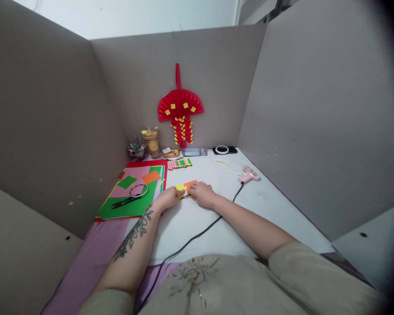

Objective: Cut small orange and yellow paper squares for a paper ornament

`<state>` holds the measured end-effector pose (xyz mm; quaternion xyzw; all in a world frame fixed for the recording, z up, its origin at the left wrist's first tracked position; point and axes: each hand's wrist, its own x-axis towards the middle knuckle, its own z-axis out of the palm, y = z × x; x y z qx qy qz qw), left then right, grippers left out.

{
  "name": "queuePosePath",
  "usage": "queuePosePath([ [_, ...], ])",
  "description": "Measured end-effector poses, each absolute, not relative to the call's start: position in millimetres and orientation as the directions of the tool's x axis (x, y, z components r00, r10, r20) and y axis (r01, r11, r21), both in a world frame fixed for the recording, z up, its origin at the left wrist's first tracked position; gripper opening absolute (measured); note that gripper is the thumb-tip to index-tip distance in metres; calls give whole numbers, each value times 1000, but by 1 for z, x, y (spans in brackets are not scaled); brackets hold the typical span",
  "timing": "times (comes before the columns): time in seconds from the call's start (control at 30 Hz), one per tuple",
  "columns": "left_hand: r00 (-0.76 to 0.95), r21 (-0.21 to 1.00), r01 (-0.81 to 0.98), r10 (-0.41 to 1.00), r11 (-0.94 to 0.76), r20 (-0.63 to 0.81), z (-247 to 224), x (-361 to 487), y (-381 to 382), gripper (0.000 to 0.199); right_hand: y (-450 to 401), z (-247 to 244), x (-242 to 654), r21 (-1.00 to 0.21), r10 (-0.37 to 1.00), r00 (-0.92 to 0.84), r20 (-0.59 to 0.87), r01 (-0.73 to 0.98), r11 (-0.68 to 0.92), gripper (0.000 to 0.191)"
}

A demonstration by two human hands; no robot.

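Observation:
Both my hands meet over the white tabletop, working at small pieces of coloured paper. The thumb and fingers of my left hand [169,197] close on a small yellow paper [180,187]. Beside it, my right hand [202,194] has its fingers curled down on an orange paper [190,183]. A thin dark stick-like edge shows just under the fingertips; what it is I cannot make out. Behind the hands lies a row of rolled paper tubes [180,164] in pink and green with yellow ends.
Coloured paper sheets [131,210] lie at left, bearing thread snips [126,202] and a tape roll [138,190]. A pink glue gun [250,174] rests right, its black cord [197,236] crossing the table. Behind are a phone [231,150], pen holder [137,152] and red fan decoration [180,105].

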<state>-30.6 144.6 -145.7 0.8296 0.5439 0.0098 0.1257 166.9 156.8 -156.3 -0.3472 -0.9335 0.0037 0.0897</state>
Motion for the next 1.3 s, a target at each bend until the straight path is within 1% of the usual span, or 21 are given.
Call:
queuePosePath([
  [0.13, 398, 237, 901, 910, -363, -121, -149, -33, 146, 43, 156, -156, 168, -83, 559, -807, 193, 554, 829, 20],
  [0.2, 398, 261, 895, 911, -361, -106, -153, -35, 148, 44, 161, -155, 174, -101, 558, -801, 216, 551, 829, 21],
  [0.23, 395, 275, 892, 914, -358, -89, -154, -36, 149, 45, 165, -154, 180, -112, 586, -774, 238, 578, 809, 22],
  [0.3, 382, 308, 884, 923, -352, -39, -156, -37, 149, 43, 176, -154, 194, -137, 690, -661, 294, 685, 715, 25],
  [0.37, 343, 332, 884, 939, -329, 16, -156, -35, 147, 37, 188, -156, 210, -162, 806, -489, 334, 812, 560, 25],
  [0.43, 280, 329, 902, 959, -280, 49, -154, -30, 144, 32, 201, -159, 224, -169, 884, -330, 331, 901, 399, 26],
  [0.53, 165, 278, 945, 985, -174, 58, -152, -18, 138, 32, 213, -165, 238, -154, 939, -199, 281, 956, 249, 26],
  [0.63, 83, 239, 967, 996, -84, 15, -152, -9, 134, 25, 215, -167, 236, -153, 954, -143, 263, 970, 187, 26],
  [0.67, 71, 232, 970, 998, -69, 1, -153, -7, 134, 23, 214, -168, 231, -162, 949, -148, 278, 967, 198, 26],
  [0.73, 66, 224, 973, 998, -62, -12, -154, -5, 134, 21, 208, -169, 220, -195, 922, -219, 318, 937, 290, 26],
  [0.83, 74, 220, 973, 997, -69, -13, -156, -6, 134, 19, 196, -172, 199, -266, 842, -435, 320, 812, 520, 31],
  [0.9, 77, 224, 972, 997, -71, -18, -156, -7, 134, 19, 191, -175, 188, -314, 799, -526, 290, 737, 599, 38],
  [0.97, 81, 227, 971, 997, -77, -5, -155, -7, 132, 19, 189, -176, 181, -352, 805, -534, 258, 724, 593, 48],
  [1.03, 77, 211, 974, 996, -84, 40, -153, -7, 129, 20, 190, -176, 177, -381, 850, -481, 214, 760, 526, 58],
  [1.1, 62, 176, 981, 994, -78, 93, -151, -7, 126, 25, 192, -173, 176, -402, 890, -430, 149, 796, 452, 60],
  [1.13, 60, 161, 984, 992, -77, 107, -149, -6, 125, 27, 194, -172, 176, -411, 902, -418, 114, 807, 425, 58],
  [1.2, 64, 148, 986, 993, -79, 102, -147, -5, 124, 24, 196, -170, 177, -422, 906, -418, 61, 812, 403, 50],
  [1.3, 83, 163, 982, 995, -90, 55, -146, -3, 124, 21, 197, -170, 178, -447, 901, -428, 64, 795, 410, 38],
])
